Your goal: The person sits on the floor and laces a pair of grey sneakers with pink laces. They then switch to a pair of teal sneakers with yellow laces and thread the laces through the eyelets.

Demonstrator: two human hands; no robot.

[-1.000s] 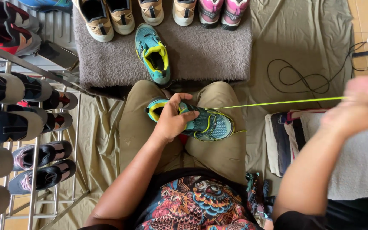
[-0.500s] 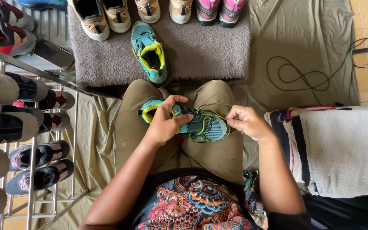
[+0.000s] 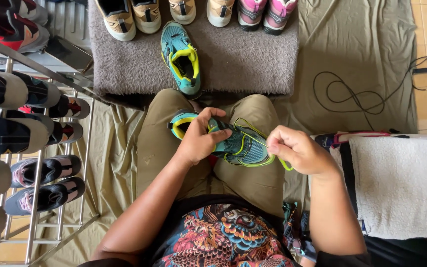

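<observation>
A teal shoe (image 3: 238, 144) with yellow-green trim rests across my lap, toe pointing right. My left hand (image 3: 199, 138) grips it over the tongue and collar. My right hand (image 3: 298, 151) is at the toe end, pinching the yellow-green lace (image 3: 258, 141), which loops over the shoe's upper and hangs slack below my fingers. The matching teal shoe (image 3: 181, 57) lies on the grey fuzzy mat (image 3: 253, 59) ahead of my knees.
A metal shoe rack (image 3: 35, 163) full of shoes stands at the left. Several more shoes (image 3: 193, 12) line the mat's far edge. A loose black lace (image 3: 352, 94) lies on the olive sheet. A folded white towel (image 3: 401, 188) sits at the right.
My right hand, stretched far right with the lace pulled taut a second ago, has come back to the shoe's toe; the lace now lies slack in loops. My left hand kept its hold.
</observation>
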